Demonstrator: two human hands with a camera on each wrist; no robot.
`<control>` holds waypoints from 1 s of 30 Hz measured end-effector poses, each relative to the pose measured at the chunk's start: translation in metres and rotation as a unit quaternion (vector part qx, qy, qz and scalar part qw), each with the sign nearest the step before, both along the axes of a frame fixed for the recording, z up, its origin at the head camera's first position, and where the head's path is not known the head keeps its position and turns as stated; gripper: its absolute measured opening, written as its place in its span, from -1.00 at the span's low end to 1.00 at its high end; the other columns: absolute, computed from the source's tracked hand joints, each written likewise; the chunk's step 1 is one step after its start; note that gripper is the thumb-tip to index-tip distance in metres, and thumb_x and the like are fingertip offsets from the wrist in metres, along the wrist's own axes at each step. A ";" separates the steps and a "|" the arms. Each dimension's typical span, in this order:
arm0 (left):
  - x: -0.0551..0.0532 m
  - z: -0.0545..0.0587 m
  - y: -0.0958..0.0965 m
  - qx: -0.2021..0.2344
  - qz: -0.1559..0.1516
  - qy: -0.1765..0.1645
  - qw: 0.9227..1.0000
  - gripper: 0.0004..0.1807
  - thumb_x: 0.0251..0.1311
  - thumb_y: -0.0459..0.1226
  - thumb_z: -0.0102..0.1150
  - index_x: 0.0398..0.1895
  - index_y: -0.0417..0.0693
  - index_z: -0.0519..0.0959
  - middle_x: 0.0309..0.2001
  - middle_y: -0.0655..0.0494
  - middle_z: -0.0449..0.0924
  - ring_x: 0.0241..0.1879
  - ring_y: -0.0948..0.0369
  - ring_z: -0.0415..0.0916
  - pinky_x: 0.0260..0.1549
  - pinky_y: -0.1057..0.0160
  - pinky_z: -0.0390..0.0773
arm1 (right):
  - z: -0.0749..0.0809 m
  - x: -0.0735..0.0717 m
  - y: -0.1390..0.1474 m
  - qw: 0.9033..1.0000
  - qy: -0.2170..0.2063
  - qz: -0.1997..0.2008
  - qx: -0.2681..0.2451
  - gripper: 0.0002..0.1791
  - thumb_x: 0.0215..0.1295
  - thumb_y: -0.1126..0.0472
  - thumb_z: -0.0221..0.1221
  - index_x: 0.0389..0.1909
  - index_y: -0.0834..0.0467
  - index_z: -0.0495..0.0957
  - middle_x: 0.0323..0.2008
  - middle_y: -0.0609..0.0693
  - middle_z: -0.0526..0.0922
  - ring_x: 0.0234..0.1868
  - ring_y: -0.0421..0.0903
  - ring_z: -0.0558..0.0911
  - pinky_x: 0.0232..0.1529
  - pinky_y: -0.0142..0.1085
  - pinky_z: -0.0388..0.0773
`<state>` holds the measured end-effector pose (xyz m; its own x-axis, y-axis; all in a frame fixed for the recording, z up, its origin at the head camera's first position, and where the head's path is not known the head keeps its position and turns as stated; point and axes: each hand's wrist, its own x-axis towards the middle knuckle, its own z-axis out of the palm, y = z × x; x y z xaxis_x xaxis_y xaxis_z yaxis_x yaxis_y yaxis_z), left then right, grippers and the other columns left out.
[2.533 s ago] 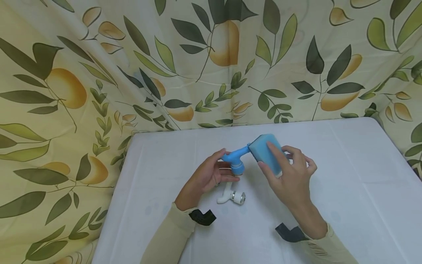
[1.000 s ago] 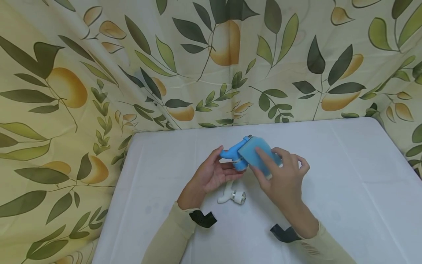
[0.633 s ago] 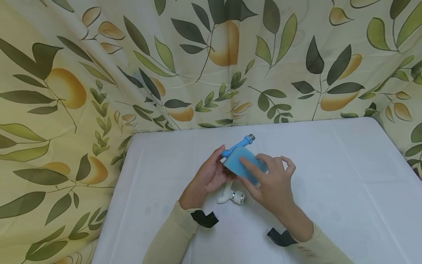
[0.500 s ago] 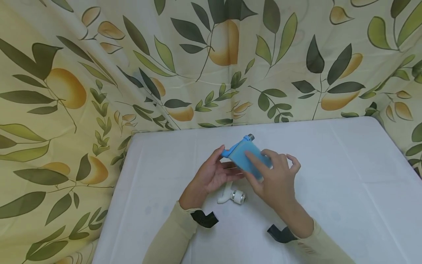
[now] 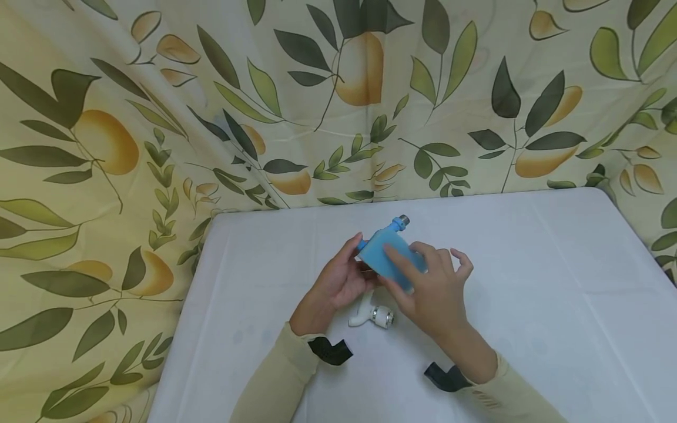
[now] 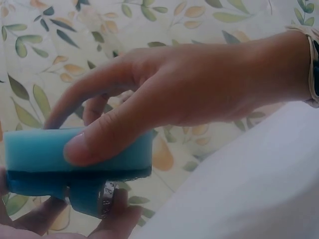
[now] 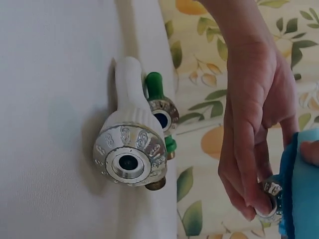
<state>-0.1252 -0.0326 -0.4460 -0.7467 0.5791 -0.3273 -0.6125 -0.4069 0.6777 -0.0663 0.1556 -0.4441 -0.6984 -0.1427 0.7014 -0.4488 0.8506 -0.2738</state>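
My left hand point(image 5: 330, 285) holds a blue plastic tap point(image 5: 395, 225) above the table, thumb at its spout end and fingers beneath. The tap's metal threaded end points up and right. In my right hand point(image 5: 441, 294) is a light blue sponge point(image 5: 372, 256), gripped between thumb and fingers and laid over the tap's body, hiding most of it. From the left wrist view, the sponge's dark blue underside rests along the tap point(image 6: 82, 196), whose silver ring shows below. A white tap point(image 5: 362, 311) with a silver collar lies on the table under my left hand.
In the right wrist view a green tap point(image 7: 155, 85) lies just beyond the white one. A white cloth covers the table point(image 5: 555, 305). Behind it hangs a curtain point(image 5: 471, 106) printed with leaves and fruit.
The right hand has moved the sponge left and down from the tap's threaded end onto its body, with a short shift back and forth. The left hand keeps its hold; the white tap stays put.
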 end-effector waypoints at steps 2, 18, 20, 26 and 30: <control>0.000 0.000 0.000 0.005 0.000 0.001 1.000 -0.56 0.54 0.14 -0.15 0.21 0.09 0.38 0.23 -0.10 0.38 0.13 0.03 0.45 -0.02 0.11 0.63 | 0.000 0.000 -0.003 1.000 0.018 0.014 0.000 -0.50 0.36 -0.27 0.13 0.19 -0.13 0.65 -0.08 0.27 0.60 -0.16 0.31 0.54 0.05 0.46 0.17; 0.002 0.001 -0.003 -0.004 0.005 -0.003 1.000 -0.37 0.50 0.16 -0.08 0.39 -0.05 0.25 0.29 -0.47 0.38 0.24 -0.28 0.48 0.29 -0.23 0.43 | 0.005 -0.009 0.009 0.998 -0.014 -0.055 -0.015 -0.42 0.37 -0.30 0.10 0.25 -0.07 0.60 -0.01 0.34 0.57 -0.12 0.36 0.52 0.07 0.45 0.14; 0.002 0.001 -0.003 -0.003 -0.002 0.003 1.000 -0.36 0.51 0.17 -0.11 0.43 -0.03 0.24 0.30 -0.37 0.37 0.21 -0.17 0.50 0.21 -0.10 0.57 | 0.004 -0.006 0.003 1.000 0.002 -0.024 -0.007 -0.44 0.40 -0.32 0.07 0.23 -0.09 0.62 -0.03 0.31 0.59 -0.12 0.34 0.53 0.06 0.46 0.16; 0.001 0.001 -0.005 0.000 -0.012 0.005 1.000 -0.38 0.54 0.18 -0.20 0.44 0.03 0.26 0.23 -0.15 0.39 0.10 0.04 0.51 0.03 0.00 0.65 | 0.002 -0.005 -0.004 0.999 0.032 0.019 0.013 -0.49 0.37 -0.26 0.13 0.22 -0.13 0.63 -0.07 0.26 0.60 -0.19 0.30 0.55 0.04 0.47 0.18; 0.001 0.002 -0.006 -0.011 -0.005 -0.002 1.000 -0.44 0.52 0.18 -0.13 0.35 0.04 0.31 0.22 -0.34 0.47 0.07 -0.09 0.61 0.20 -0.34 0.47 | 0.004 -0.011 0.002 0.999 0.023 -0.026 -0.012 -0.47 0.31 -0.22 0.17 0.23 -0.10 0.63 -0.05 0.30 0.60 -0.17 0.33 0.53 0.06 0.48 0.14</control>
<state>-0.1243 -0.0385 -0.4444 -0.7394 0.5800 -0.3419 -0.6189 -0.3856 0.6843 -0.0774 0.1578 -0.4400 -0.6709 -0.0899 0.7361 -0.4167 0.8668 -0.2739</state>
